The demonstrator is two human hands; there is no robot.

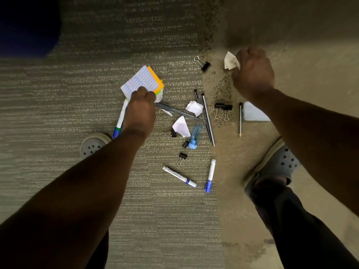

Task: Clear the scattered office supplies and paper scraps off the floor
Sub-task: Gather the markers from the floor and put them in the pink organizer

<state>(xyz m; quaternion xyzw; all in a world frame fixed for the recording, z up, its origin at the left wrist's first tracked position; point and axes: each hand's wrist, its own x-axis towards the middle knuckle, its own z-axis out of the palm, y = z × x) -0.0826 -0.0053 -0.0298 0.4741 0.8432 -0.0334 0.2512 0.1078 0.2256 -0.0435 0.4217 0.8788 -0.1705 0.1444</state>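
both hands are down over the mess: the left hand is clamped on a stack of sticky notes, lined white sheet on top with orange and green edges showing, and the right hand is closed on a white paper scrap at the far right. counting what lies on the carpet: three blue-capped markers, one running near-to-far just beside the left wrist, one lying diagonally, one nearly upright in the view with its cap toward the person. three pencils, two lying side by side with their long axes slanting toward the near right, one apart with its tip toward the person. six black binder clips, the farthest near the right hand. two more crumpled scraps, a grey pen, a clear blue tube. a pale flat container sits half hidden behind the right forearm. grey perforated clogs flank the pile.
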